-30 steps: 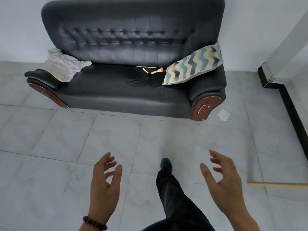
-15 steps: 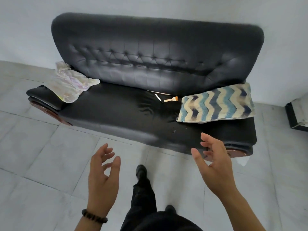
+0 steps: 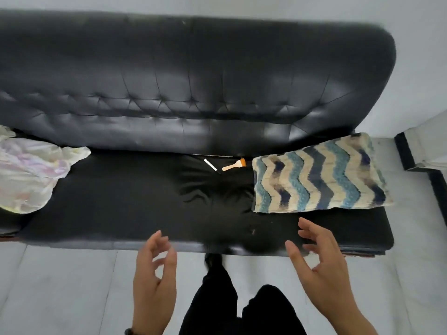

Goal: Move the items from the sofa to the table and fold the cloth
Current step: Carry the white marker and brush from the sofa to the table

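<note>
You're looking at a sofa in glossy black tufted leather, its sheen catching the light. The crumpled cloth is thin, pale, faintly shiny fabric. The cushion looks coarse and woven. The little brush has a bare wooden handle. The floor is smooth tile.

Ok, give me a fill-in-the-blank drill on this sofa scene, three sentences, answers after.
1. The crumpled pale cloth lies at the ____ end of the sofa.
2. The zigzag cushion has a small ____ just to its left.
3. The left hand and right hand both hold ____.

Answers: left; brush; nothing
</note>
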`<state>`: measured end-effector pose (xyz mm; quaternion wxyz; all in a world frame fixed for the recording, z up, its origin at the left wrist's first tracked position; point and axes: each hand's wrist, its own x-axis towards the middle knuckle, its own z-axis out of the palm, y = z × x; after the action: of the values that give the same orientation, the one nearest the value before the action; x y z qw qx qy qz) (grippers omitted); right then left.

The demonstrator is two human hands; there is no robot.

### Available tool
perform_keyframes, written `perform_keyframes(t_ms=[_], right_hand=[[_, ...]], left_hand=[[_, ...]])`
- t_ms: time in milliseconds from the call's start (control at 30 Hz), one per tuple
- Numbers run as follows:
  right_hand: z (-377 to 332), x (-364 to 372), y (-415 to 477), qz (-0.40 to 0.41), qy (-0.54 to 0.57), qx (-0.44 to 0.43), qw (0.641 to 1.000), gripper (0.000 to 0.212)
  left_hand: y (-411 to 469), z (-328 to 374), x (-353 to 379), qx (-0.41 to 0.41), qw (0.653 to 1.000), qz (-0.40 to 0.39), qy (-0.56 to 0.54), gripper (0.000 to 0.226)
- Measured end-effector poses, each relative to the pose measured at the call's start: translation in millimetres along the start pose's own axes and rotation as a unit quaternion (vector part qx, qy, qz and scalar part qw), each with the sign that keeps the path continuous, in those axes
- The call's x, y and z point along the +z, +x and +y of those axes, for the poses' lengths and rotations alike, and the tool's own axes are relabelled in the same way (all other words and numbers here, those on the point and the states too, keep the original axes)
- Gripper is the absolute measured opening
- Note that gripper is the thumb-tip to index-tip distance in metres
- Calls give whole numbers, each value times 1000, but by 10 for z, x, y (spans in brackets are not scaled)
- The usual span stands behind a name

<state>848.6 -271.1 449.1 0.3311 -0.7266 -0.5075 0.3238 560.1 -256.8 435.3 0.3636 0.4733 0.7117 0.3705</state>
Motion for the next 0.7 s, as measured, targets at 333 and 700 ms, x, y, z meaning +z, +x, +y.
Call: perform_keyframes(t_ms=[333, 700], right_hand=[[924, 1424, 1619, -41, 13, 75, 996, 41], [3050, 3461, 4102, -151, -279, -75, 945, 49]], left_hand=[[1746, -1043, 1167, -46, 999, -12, 19, 32], [4226, -3150, 3384, 157, 944, -111, 267, 50]])
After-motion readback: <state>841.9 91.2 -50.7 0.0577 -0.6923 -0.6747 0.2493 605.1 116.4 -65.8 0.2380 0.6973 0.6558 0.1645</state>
